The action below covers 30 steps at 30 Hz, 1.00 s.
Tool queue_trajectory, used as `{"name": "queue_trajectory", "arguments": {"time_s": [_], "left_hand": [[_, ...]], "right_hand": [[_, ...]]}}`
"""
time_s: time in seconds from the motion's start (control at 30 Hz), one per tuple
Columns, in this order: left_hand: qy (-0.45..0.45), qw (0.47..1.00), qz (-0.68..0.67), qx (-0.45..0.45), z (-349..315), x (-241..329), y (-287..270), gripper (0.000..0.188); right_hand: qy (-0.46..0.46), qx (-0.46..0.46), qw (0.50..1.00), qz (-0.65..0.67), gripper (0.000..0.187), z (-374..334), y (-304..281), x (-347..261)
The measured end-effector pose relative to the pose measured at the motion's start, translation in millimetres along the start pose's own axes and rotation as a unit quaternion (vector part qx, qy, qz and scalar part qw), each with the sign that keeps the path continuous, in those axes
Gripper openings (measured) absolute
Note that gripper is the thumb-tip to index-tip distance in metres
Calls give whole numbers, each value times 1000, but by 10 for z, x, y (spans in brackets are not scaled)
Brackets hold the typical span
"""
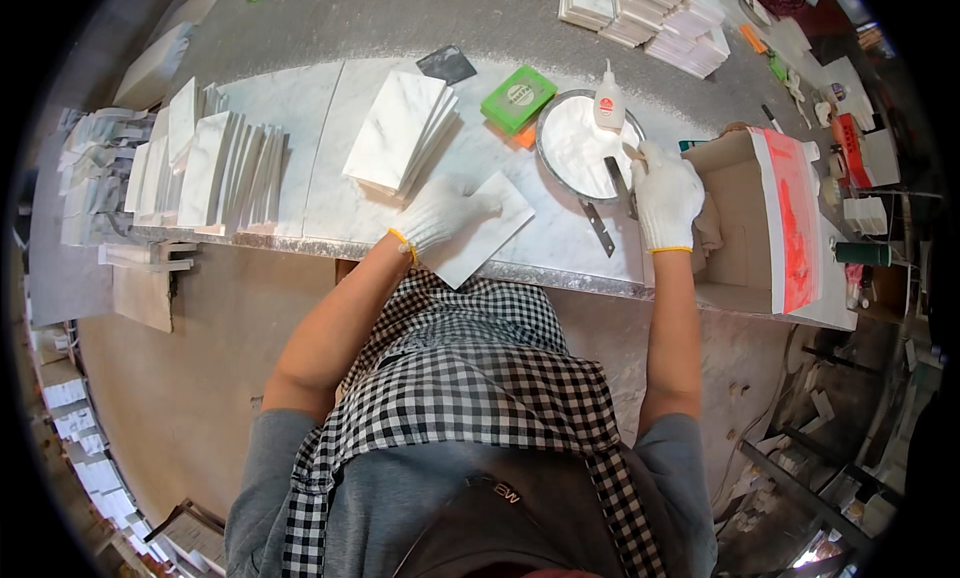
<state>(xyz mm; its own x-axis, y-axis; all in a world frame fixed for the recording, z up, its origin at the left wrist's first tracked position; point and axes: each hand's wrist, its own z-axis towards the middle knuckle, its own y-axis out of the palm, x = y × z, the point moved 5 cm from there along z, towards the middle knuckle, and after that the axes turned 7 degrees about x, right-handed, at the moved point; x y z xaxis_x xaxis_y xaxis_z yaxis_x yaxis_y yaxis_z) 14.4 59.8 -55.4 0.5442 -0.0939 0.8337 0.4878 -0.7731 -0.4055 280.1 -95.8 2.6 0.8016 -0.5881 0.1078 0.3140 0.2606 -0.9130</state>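
Note:
My left hand (pixel 438 216), in a white knit glove, grips a white marble-look tile (pixel 490 230) by its left side, thumb across the top face. The tile's lower corner reaches past the table's front edge. My right hand (pixel 667 196), gloved too, is closed on a dark flat scraper blade (pixel 617 181) at the right rim of a round bowl (pixel 545 158). White powder or paste (pixel 580 150) fills that bowl, and a white squeeze bottle (pixel 609 106) stands at its far side. A second metal strip with holes (pixel 598 229) lies just in front of the bowl.
Stacked tiles (pixel 395 133) stand beyond my left hand, with rows of upright tiles (pixel 230 168) farther left. Past the bowl are a green box (pixel 518 98) and a dark square piece (pixel 447 65). An open cardboard box (pixel 735 213) borders my right hand. More tiles (pixel 650 18) are piled far right.

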Motion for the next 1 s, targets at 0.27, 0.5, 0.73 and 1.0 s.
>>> {"name": "queue_trajectory", "arguments": {"time_s": [0.27,0.5,0.73,1.0], "left_hand": [[53,988,131,62,-49,84,-57,32],[115,947,231,191,-222,173,76,36],[141,901,332,242,-237,124,213,44],[155,892,390,167,-310,295,202,93]], "right_hand": [[92,22,988,122,23,-202,-417,67],[92,-74,904,411,22,-810,-526,-612],[137,-145,883,424,23,-985,-93,-795],[147,-150,872,443,22,-977,8,-779]]}}
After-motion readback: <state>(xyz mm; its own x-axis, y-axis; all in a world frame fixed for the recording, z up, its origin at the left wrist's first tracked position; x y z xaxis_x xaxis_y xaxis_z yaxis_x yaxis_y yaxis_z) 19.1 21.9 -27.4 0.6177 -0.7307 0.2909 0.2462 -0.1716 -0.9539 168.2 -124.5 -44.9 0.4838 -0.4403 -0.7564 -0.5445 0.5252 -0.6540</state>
